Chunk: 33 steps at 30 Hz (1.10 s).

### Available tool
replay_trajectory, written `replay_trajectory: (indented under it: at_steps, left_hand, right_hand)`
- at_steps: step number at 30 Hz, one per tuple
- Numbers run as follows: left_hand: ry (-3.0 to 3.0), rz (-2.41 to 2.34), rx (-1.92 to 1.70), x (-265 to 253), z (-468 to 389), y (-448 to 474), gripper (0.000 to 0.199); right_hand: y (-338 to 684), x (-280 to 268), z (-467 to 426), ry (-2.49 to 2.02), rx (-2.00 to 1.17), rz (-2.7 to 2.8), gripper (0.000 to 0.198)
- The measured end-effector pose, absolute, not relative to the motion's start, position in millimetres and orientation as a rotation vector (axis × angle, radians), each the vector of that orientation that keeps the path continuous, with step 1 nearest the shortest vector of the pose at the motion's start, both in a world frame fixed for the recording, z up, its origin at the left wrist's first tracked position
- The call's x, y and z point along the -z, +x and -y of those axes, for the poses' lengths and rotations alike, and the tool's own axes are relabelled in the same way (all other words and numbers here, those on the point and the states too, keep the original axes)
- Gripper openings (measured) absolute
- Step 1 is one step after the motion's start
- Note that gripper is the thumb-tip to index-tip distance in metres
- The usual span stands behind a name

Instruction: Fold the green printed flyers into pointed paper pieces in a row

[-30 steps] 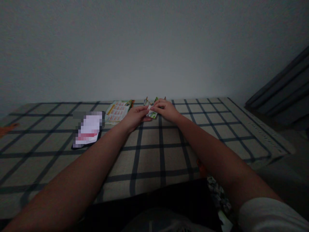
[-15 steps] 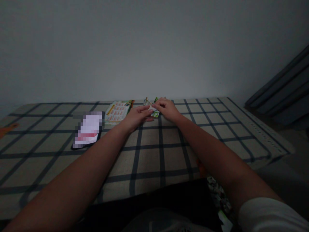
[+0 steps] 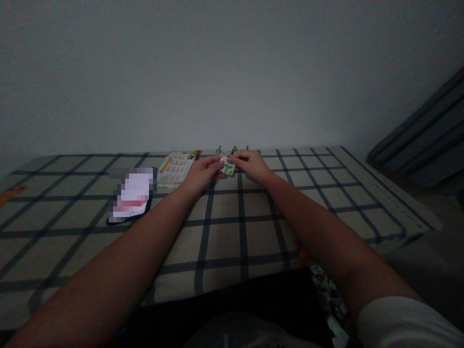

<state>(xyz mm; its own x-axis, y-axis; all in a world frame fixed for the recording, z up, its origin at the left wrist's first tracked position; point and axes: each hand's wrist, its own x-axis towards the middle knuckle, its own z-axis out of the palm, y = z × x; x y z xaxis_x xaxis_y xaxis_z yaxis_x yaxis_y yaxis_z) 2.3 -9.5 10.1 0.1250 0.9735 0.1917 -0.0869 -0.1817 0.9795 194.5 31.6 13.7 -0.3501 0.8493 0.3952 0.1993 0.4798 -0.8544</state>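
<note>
Between my hands is a small printed piece [image 3: 228, 169], white and green, that looks like paper or thin card; the dim light hides its exact kind. My left hand [image 3: 204, 173] pinches its left side between thumb and fingers. From the right, my right hand [image 3: 250, 163] has its fingertips closed on the upper right part. Just behind the fingers, small upright green and pale pieces [image 3: 234, 150] stand on the table, partly covered by my hands. Left of my left hand lies a printed sheet [image 3: 176, 167] with rows of small pictures.
A phone [image 3: 133, 193] with a lit, blurred screen lies to the left on the checked tablecloth [image 3: 224, 237]. The wall [image 3: 232, 77] rises at the table's far edge. A dark curtain [image 3: 427, 130] hangs at the right. An orange patch [image 3: 12, 194] shows at the left edge.
My left thumb and fingers have closed onto the printed piece, which has shifted slightly left. My right fingers have moved a little at its edge. The phone and sheet stay put.
</note>
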Motion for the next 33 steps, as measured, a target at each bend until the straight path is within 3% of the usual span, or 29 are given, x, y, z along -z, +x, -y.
replay_trajectory:
  at_steps: [10,22,33]
  left_hand:
    - [1.524,-1.220,-1.346,-12.3,9.8,-2.4,0.040]
    - [1.525,-1.221,-1.425,-14.7,8.4,-4.0,0.035]
    - [1.625,-1.292,-1.342,-11.3,6.1,-8.1,0.031]
  right_hand:
    - [192.5,-11.9,-34.3,-0.830,-0.808,1.890,0.024]
    - [191.8,-16.5,-29.1,-0.867,-1.076,1.762,0.021]
    - [194.0,-16.3,-30.2,-0.843,-1.061,1.892,0.016]
